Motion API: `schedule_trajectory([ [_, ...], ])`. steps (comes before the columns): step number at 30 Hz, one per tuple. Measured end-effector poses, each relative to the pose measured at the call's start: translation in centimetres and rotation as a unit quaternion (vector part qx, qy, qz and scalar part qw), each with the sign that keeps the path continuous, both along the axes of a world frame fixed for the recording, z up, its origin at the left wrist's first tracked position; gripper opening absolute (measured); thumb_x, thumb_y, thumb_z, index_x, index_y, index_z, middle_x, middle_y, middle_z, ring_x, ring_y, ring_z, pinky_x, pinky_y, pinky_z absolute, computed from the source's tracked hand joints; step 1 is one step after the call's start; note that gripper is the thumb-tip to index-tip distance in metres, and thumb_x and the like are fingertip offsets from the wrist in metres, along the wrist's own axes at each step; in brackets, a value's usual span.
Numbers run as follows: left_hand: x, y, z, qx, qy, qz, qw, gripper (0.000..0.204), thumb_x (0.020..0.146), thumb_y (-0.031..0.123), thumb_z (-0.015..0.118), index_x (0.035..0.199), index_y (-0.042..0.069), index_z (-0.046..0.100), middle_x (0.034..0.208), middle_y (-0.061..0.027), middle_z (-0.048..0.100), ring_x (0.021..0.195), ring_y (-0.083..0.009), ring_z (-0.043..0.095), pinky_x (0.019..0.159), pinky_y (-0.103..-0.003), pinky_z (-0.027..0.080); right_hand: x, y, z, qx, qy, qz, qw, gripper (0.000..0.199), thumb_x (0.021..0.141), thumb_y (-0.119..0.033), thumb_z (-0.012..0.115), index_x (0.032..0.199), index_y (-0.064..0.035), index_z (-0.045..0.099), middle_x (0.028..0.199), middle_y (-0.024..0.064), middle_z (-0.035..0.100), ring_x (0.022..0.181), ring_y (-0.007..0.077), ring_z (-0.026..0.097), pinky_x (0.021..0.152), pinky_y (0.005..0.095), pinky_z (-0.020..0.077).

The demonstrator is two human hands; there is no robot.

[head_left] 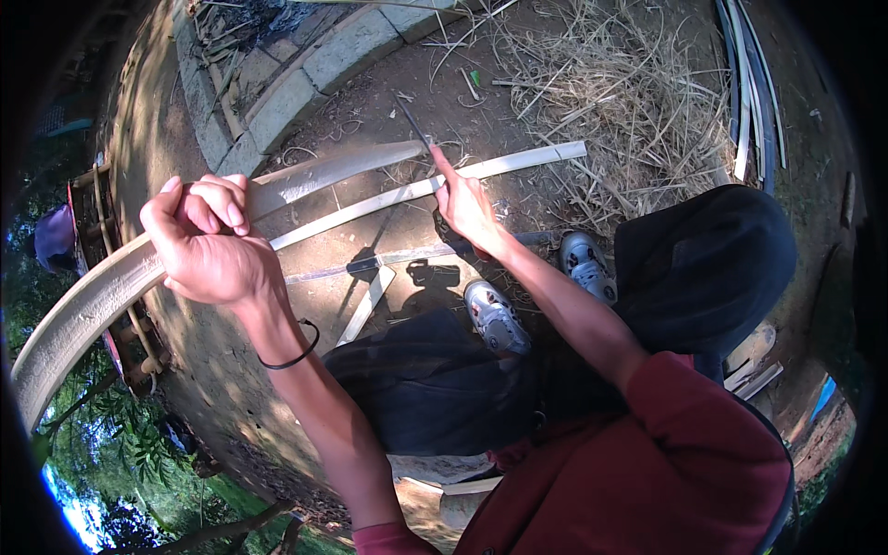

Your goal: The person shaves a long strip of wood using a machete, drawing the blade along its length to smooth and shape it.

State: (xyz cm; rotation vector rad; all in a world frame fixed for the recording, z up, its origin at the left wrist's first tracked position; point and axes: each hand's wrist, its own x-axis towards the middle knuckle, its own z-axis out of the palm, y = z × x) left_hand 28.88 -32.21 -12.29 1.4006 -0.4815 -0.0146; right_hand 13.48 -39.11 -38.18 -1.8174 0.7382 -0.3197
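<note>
Where the person sits, on the near side of the broad pale strip (342, 171), a maroon shirt (601, 481) and dark trousers (708, 264) come first, with two grey-and-white shoes (495, 319) beyond the knees. Between the shoes and the broad strip lie a short pale piece (368, 303) and a flat greyish strip (412, 254) on the ground. Of the two hands, the left hand (213, 222), above a black wristband (291, 354), overlaps the middle of the broad strip, palm side up and fingers curled in; whether it grips the strip cannot be told. Near the broad strip's right end, the right hand (467, 208) is mostly closed on a dark, slim tool (412, 120), index finger stretched along it. Just below the broad strip runs a narrow pale strip (527, 162), passing behind the right hand; contact there is unclear. Beyond the broad strip, a curved curb of stone blocks (347, 55) crosses the dirt, and right of its end spreads a heap of straw-like shavings (615, 102), with long thin strips (743, 92) farther right still.
</note>
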Motion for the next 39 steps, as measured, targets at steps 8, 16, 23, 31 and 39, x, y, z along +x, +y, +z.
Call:
schedule_trajectory([
  [8,0.2,-0.1,0.0,0.003,-0.010,-0.028,1.000,0.034,0.096,0.014,0.045,0.063,0.006,0.039,0.050,-0.0048,0.031,0.044,-0.0160,0.033,0.054,-0.033,0.039,2.4,-0.9,6.4,0.012,-0.093,0.012,0.996,0.065,0.086,-0.004,0.051,0.149,-0.0132,0.037,0.062,0.0242,0.057,0.055,0.0403,0.061,0.057,0.0479,0.0465],
  [16,-0.1,-0.5,0.2,-0.004,0.013,0.006,1.000,0.034,0.094,0.016,0.046,0.062,0.008,0.037,0.051,-0.0052,0.031,0.047,-0.0167,0.033,0.057,-0.033,0.041,-0.3,-0.2,-1.0,0.009,-0.001,-0.011,1.000,0.065,0.085,-0.004,0.050,0.149,-0.0073,0.035,0.059,0.0245,0.055,0.054,0.0383,0.062,0.056,0.0443,0.0480],
  [23,-0.4,-0.9,1.3,0.011,0.030,0.056,0.998,0.039,0.091,0.017,0.046,0.055,0.011,0.030,0.049,-0.0066,0.032,0.048,-0.0176,0.030,0.061,-0.033,0.040,2.9,-0.2,8.8,0.007,-0.080,0.038,0.996,0.065,0.086,-0.005,0.050,0.149,-0.0132,0.036,0.069,0.0259,0.061,0.064,0.0439,0.063,0.066,0.0513,0.0505],
  [31,-0.7,-2.1,0.8,-0.004,0.049,0.037,0.998,0.040,0.091,0.017,0.045,0.055,0.011,0.031,0.049,-0.0069,0.033,0.046,-0.0182,0.032,0.063,-0.035,0.044,-0.5,-0.2,-2.5,-0.011,-0.019,-0.017,1.000,0.065,0.086,-0.002,0.050,0.149,-0.0136,0.038,0.064,0.0224,0.059,0.059,0.0394,0.063,0.060,0.0439,0.0503],
  [39,0.8,-0.8,0.4,-0.055,0.024,-0.024,0.998,0.026,0.092,0.012,0.053,0.069,0.001,0.049,0.053,-0.0039,0.035,0.043,-0.0149,0.039,0.049,-0.033,0.043,2.2,0.4,8.9,0.014,-0.111,0.007,0.994,0.063,0.088,-0.004,0.049,0.149,-0.0156,0.039,0.064,0.0220,0.059,0.053,0.0328,0.062,0.058,0.0422,0.0497],
])
